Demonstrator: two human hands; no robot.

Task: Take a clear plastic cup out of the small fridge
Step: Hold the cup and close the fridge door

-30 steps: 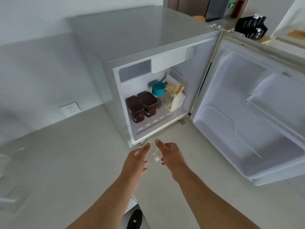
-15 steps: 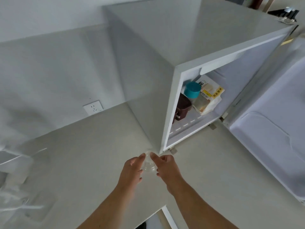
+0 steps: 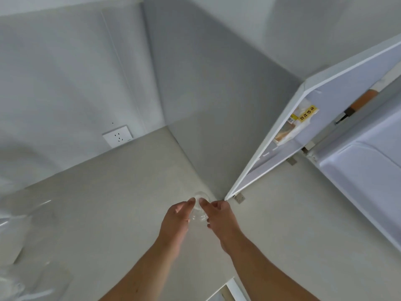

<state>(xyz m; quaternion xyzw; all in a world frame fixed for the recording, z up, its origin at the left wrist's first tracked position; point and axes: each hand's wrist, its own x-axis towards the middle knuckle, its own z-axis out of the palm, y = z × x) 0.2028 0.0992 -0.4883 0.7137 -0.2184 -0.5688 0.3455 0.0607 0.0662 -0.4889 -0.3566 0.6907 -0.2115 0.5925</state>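
A clear plastic cup [image 3: 198,210] sits between my two hands, just above the pale counter [image 3: 108,213] and left of the fridge's front corner. My left hand [image 3: 176,220] holds its left side with curled fingers. My right hand [image 3: 219,216] pinches its right side. The small white fridge [image 3: 206,105] stands on the counter at the right, seen from its grey side wall. Its door [image 3: 368,170] hangs open to the right. Inside, only a bread bag with a yellow label [image 3: 297,124] shows.
A white wall socket [image 3: 118,135] sits low on the back wall to the left. Blurred clear plastic items [image 3: 13,235] lie at the counter's left edge. The counter's front edge [image 3: 225,285] runs just below my forearms.
My view has swung left, so the fridge interior has slid to the right edge. Both hands have carried the cup left, away from the fridge opening, past its front corner.
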